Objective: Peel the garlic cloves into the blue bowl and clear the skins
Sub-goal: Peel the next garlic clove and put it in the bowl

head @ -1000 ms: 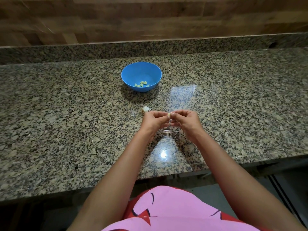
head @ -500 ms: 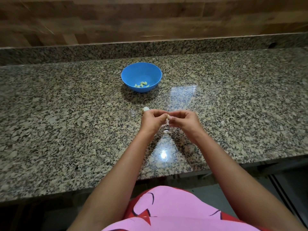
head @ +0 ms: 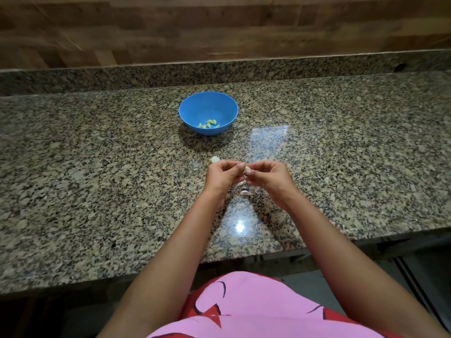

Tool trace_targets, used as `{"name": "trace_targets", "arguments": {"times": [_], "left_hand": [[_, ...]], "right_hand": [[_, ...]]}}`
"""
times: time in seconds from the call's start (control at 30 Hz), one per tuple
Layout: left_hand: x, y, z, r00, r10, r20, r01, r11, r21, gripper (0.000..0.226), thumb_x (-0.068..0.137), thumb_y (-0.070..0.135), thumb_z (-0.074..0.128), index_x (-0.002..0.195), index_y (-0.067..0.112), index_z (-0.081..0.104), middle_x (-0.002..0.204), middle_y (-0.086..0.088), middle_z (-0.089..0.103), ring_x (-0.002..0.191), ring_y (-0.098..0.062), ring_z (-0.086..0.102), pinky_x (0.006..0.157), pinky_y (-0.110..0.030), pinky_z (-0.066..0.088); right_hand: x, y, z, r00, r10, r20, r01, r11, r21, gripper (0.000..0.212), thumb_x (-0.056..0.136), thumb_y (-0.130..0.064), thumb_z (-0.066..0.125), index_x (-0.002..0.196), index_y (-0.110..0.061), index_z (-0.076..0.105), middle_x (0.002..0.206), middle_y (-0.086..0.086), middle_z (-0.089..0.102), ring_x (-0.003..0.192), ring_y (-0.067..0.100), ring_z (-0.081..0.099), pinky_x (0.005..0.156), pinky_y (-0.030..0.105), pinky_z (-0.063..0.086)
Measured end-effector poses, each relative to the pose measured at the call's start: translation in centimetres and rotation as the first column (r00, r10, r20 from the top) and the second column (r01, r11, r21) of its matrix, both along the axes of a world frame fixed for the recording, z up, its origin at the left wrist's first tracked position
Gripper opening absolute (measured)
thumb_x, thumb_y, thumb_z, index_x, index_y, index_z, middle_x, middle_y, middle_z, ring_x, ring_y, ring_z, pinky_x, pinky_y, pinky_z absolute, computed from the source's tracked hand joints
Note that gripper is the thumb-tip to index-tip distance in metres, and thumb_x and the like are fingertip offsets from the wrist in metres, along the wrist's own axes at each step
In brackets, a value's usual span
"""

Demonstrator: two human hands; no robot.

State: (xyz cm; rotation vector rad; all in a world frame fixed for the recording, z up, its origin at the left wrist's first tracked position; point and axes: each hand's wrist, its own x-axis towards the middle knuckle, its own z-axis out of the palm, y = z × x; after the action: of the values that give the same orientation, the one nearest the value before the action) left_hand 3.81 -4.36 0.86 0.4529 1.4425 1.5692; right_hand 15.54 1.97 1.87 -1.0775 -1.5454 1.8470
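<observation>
A blue bowl [head: 208, 103] stands on the granite counter with several pale peeled cloves [head: 209, 123] at its bottom. Nearer to me, my left hand [head: 220, 178] and my right hand [head: 267, 178] meet over the counter, both pinching one garlic clove [head: 247, 169] between the fingertips. Loose papery skins [head: 244, 190] lie on the counter under and between my hands. Another unpeeled clove [head: 214, 159] lies just beyond my left hand, partly hidden by it.
The granite counter [head: 97, 179] runs left to right, with a raised granite ledge and a wooden wall behind it. Its front edge lies just beyond my pink and red garment [head: 244, 308]. A bright light glare sits on the counter below my hands.
My hands stay in the same place, with small finger movements on the clove. A strip of skin hangs lower from the clove than before.
</observation>
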Motion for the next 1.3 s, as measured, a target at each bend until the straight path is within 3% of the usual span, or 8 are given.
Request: {"name": "trace_targets", "arguments": {"times": [0.17,0.33,0.53,0.67,0.73,0.97,1.2,1.3], "left_hand": [[0.0,-0.3,0.4,0.998,-0.037,0.051,0.036,0.999,0.015,0.004,0.085,0.0,0.062,0.089,0.0,0.061,0.081,-0.009,0.065,0.068,-0.014,0.064,0.062,-0.018,0.055],[-0.2,-0.7,0.6,0.999,-0.04,0.033,0.039,0.998,0.039,0.003,0.085,-0.002,0.062,0.086,0.0,0.061,0.078,-0.01,0.065,0.067,-0.016,0.065,0.065,-0.02,0.057],[-0.5,-1.3,0.2,0.987,-0.064,-0.149,0.059,0.998,-0.035,0.01,0.084,-0.001,0.064,0.079,0.007,0.061,0.078,-0.006,0.063,0.076,-0.018,0.061,0.08,-0.031,0.054],[-0.5,-1.7,0.2,0.885,-0.099,-0.455,0.062,0.994,-0.095,0.01,0.08,0.008,0.07,0.079,0.014,0.062,0.078,-0.002,0.064,0.075,-0.014,0.061,0.075,-0.029,0.054],[-0.6,-2.2,0.1,0.881,-0.058,-0.47,0.023,0.997,-0.079,0.01,0.08,0.008,0.069,0.079,0.016,0.062,0.08,-0.002,0.065,0.076,-0.015,0.062,0.075,-0.03,0.054],[-3.8,-3.8,-1.7,0.846,0.245,-0.475,-0.359,0.919,-0.166,0.005,0.086,0.011,0.064,0.085,0.016,0.061,0.091,-0.008,0.068,0.075,-0.018,0.063,0.058,-0.021,0.052],[-5.0,-3.5,-1.7,0.77,0.199,-0.606,-0.397,0.893,-0.211,0.024,0.093,0.006,0.052,0.115,0.005,0.062,0.108,-0.007,0.066,0.076,-0.008,0.061,0.05,-0.009,0.046],[-3.8,-4.5,-1.9,0.749,0.153,-0.645,-0.344,0.921,-0.182,0.027,0.093,0.007,0.051,0.12,0.005,0.058,0.095,0.002,0.062,0.066,0.003,0.052,0.048,-0.005,0.045]], "right_hand": [[0.0,0.0,0.2,0.999,-0.033,-0.036,0.032,0.998,-0.045,0.004,0.077,-0.002,0.066,0.081,0.001,0.065,0.07,0.015,0.064,0.055,0.019,0.06,0.055,0.022,0.055],[-0.3,-0.1,0.1,0.997,-0.064,-0.052,0.057,0.989,-0.134,0.01,0.084,0.003,0.059,0.09,0.011,0.061,0.07,0.016,0.064,0.055,0.019,0.062,0.054,0.023,0.055],[-0.9,0.1,0.3,0.998,-0.066,0.002,0.063,0.947,-0.314,0.008,0.084,0.003,0.055,0.08,0.007,0.061,0.072,0.018,0.065,0.056,0.022,0.063,0.054,0.026,0.057],[-1.9,-0.1,0.0,0.993,-0.098,0.07,0.119,0.899,-0.422,0.008,0.085,0.0,0.053,0.078,0.002,0.057,0.063,0.011,0.063,0.051,0.018,0.062,0.05,0.024,0.054],[-2.1,-0.1,0.0,0.991,-0.097,0.089,0.126,0.898,-0.421,0.01,0.088,-0.002,0.053,0.08,0.003,0.058,0.066,0.012,0.062,0.05,0.017,0.061,0.048,0.023,0.053],[-2.3,0.1,0.3,0.991,-0.11,0.076,0.126,0.96,-0.251,0.006,0.083,0.002,0.063,0.081,0.005,0.058,0.073,0.016,0.063,0.044,0.015,0.059,0.04,0.021,0.049],[-1.6,0.1,-0.4,0.972,-0.096,0.215,0.101,0.995,-0.009,0.02,0.09,-0.018,0.058,0.087,0.001,0.061,0.074,0.009,0.063,0.056,0.015,0.057,0.052,0.024,0.051],[-0.4,-0.4,-1.0,0.925,-0.015,0.381,-0.088,0.964,0.252,0.028,0.088,-0.026,0.059,0.106,-0.005,0.062,0.093,0.003,0.064,0.074,0.011,0.059,0.067,0.022,0.05]]}}
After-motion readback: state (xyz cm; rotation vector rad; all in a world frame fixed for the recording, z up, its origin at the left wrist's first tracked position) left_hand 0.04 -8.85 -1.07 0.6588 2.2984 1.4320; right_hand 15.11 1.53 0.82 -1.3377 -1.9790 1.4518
